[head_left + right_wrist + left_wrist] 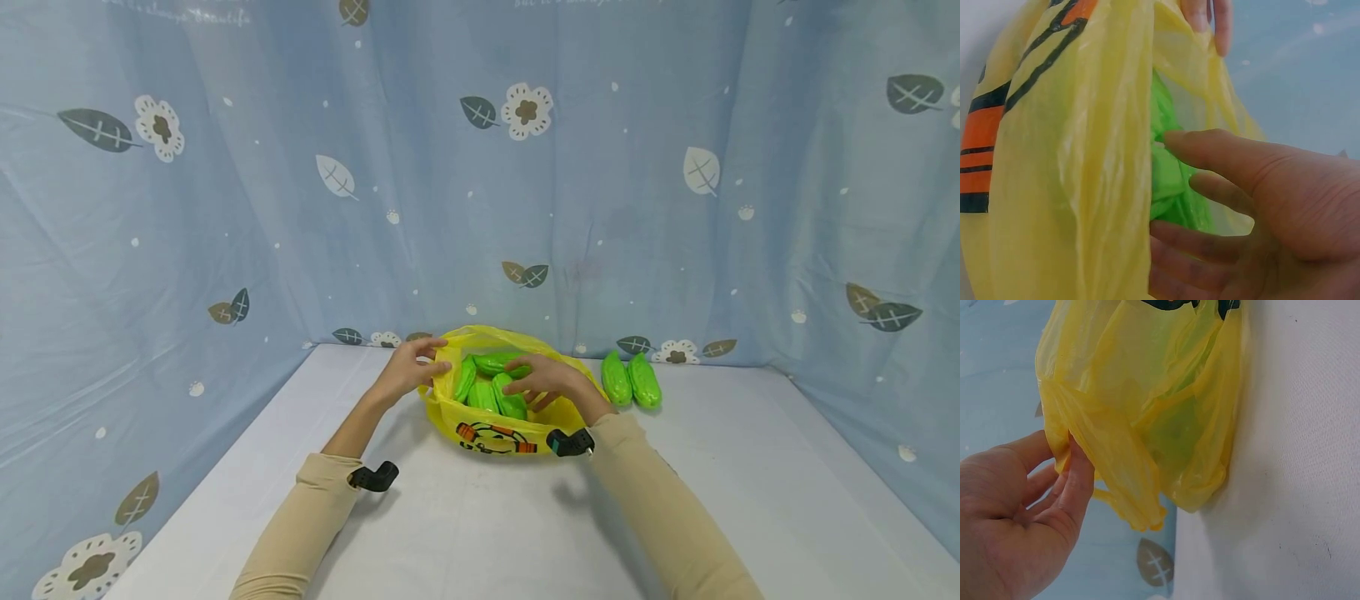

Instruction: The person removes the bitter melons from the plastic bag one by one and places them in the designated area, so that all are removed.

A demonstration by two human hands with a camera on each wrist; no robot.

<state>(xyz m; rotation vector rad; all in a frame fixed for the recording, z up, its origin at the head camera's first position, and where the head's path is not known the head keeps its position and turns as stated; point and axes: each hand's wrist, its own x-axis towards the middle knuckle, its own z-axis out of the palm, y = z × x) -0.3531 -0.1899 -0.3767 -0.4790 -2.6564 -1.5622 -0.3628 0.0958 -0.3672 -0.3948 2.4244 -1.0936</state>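
A yellow plastic bag (457, 417) with a printed orange and black figure stands with its mouth spread, several bright green vegetable-shaped pieces (482, 397) lying inside. At its left edge my left hand (408, 368) pinches the rim; the left wrist view shows the plastic between thumb and fingers of that hand (1029, 506). My right hand (551, 382) reaches into the mouth from the right, over the green pieces. In the right wrist view, the fingers of this hand (1260, 212) are spread beside the green pieces (1169, 175), with nothing gripped.
Two more green pieces (617, 380) lie side by side on the white table (480, 533), just right of the bag near the back edge. A blue curtain (585, 192) with leaves and flowers hangs behind and along both sides.
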